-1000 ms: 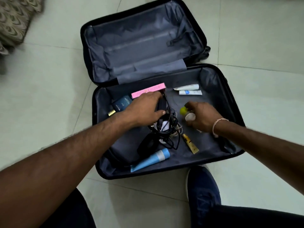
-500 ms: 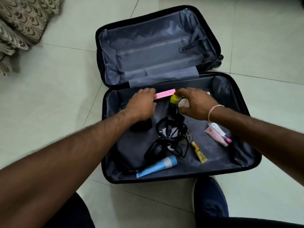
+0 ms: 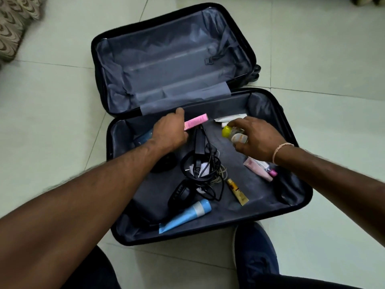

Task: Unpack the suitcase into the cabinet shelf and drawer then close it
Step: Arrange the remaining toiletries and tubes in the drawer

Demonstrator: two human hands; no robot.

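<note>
A black suitcase [image 3: 300, 207] lies open on the tiled floor, its far half holding nothing. In the near half my left hand [image 3: 169, 132] grips one end of a pink box [image 3: 196, 120] near the hinge. My right hand [image 3: 257, 138] holds a small clear bottle with a yellow cap [image 3: 232, 133]. Between the hands lies a tangle of black cables and a charger [image 3: 200, 163]. A blue tube [image 3: 185, 215], a yellow tube [image 3: 237, 191] and pink tubes [image 3: 259, 168] lie loose on the lining. White tubes [image 3: 229, 118] lie beyond my right hand.
A dark blue box [image 3: 142, 138] is partly hidden under my left wrist. A patterned cushion [image 3: 14, 24] lies at the far left. My blue shoe [image 3: 255, 255] stands against the suitcase's near edge. Pale floor tiles surround the case.
My left hand has let go of the cables and moved up to the pink box, closing on its end. My right hand carried the yellow-capped bottle up, then slightly right.
</note>
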